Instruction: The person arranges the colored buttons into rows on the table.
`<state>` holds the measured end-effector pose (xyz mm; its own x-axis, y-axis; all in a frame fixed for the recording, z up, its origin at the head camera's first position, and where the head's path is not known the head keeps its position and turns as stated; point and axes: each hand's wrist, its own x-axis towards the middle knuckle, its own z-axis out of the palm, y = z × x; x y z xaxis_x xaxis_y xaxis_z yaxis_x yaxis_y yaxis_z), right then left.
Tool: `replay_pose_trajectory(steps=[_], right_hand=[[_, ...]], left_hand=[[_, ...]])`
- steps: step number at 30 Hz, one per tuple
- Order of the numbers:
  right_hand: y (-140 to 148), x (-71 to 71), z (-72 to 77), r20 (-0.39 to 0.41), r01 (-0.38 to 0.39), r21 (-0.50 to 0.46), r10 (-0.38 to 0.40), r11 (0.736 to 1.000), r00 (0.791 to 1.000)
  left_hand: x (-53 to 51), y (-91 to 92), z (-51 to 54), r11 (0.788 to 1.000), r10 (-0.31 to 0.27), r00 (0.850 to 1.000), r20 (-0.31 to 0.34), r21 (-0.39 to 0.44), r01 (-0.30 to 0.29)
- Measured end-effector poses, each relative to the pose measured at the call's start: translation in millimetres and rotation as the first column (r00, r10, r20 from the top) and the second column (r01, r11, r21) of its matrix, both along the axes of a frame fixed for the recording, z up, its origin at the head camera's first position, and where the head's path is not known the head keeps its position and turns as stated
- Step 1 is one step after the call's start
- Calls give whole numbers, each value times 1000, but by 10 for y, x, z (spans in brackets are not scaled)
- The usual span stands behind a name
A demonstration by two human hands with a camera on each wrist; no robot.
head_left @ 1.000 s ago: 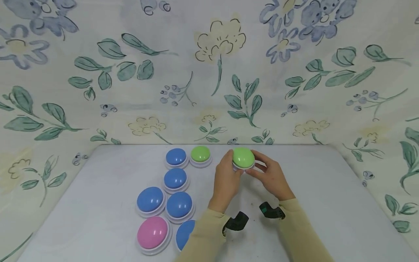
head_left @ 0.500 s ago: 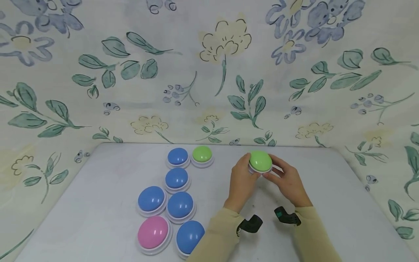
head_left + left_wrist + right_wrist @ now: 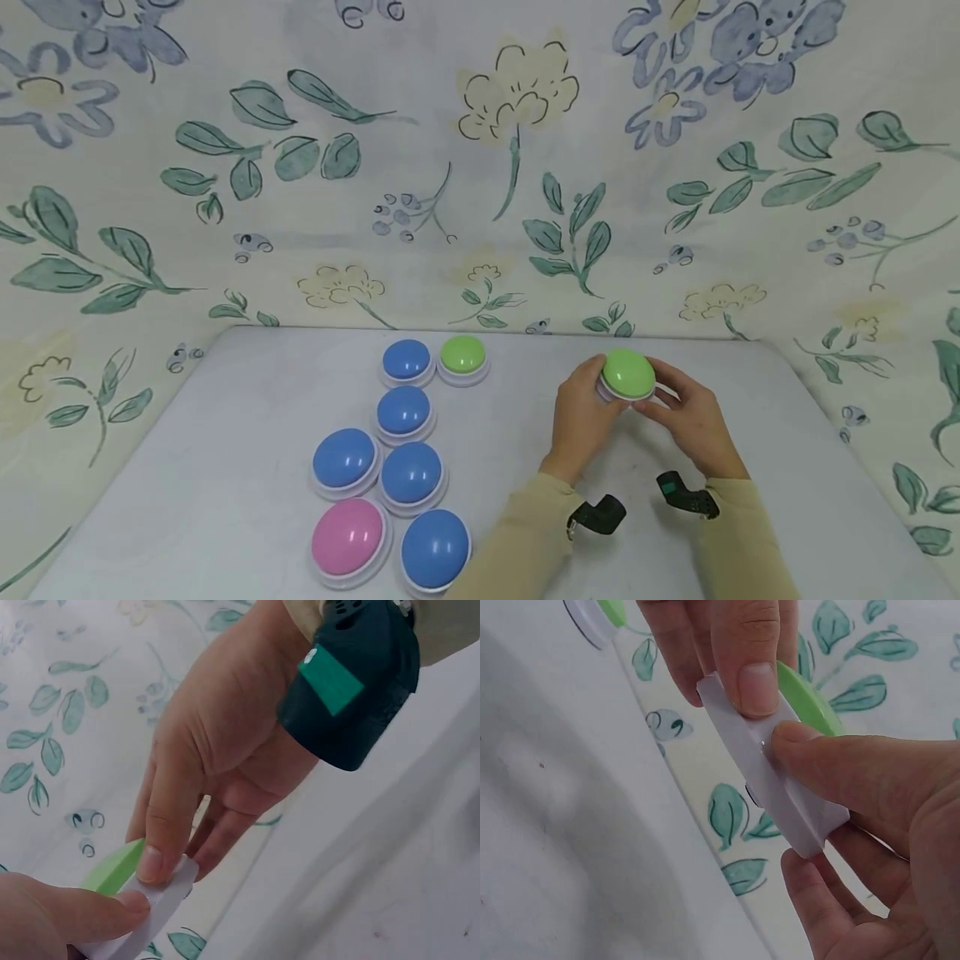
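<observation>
Both hands hold a green push button (image 3: 628, 373) with a domed top and a white round base, raised above the table's back right. My left hand (image 3: 587, 417) grips its left side, and my right hand (image 3: 697, 423) grips its right side. In the left wrist view, the left thumb (image 3: 97, 919) and right thumb (image 3: 157, 844) press on the white base (image 3: 142, 922). Seen from the right wrist, the button is tilted, fingers curled under the base (image 3: 772, 780) and the green dome (image 3: 808, 701) partly hidden by the thumbs.
To the left on the white table (image 3: 225, 433) stand several blue buttons (image 3: 411, 472), a pink button (image 3: 347, 537) and another green button (image 3: 462, 355). A flowered cloth (image 3: 420, 275) rises behind the table. Black wrist cameras (image 3: 600, 515) sit on both sleeves.
Both hands have carried the green button to the right, away from the other buttons. The left sleeve has uncovered more of the front blue button. The grip looks the same.
</observation>
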<state>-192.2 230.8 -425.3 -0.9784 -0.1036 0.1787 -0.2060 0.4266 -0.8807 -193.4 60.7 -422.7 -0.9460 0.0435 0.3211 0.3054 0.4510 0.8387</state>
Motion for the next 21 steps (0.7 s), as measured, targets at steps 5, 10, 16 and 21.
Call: replay_pose_trajectory(steps=[5,10,16,21], right_hand=[[75,15,-11,-9,2,-1,-2,1000,1000],[139,25,-21,-7,12,-36,-13,999,1000],[190,15,-95,23,28,-52,-27,998,999],[248,3,-190,45,34,-51,-32,998,999]], left_hand=[[-2,69,-53,1000,12,1000,-21,4,-12],[-21,130,-135,1000,21,1000,-23,0,-21],[-49,154,-208,999,7,999,-35,-39,-9],[-94,187,-290,997,-21,999,-41,-72,18]])
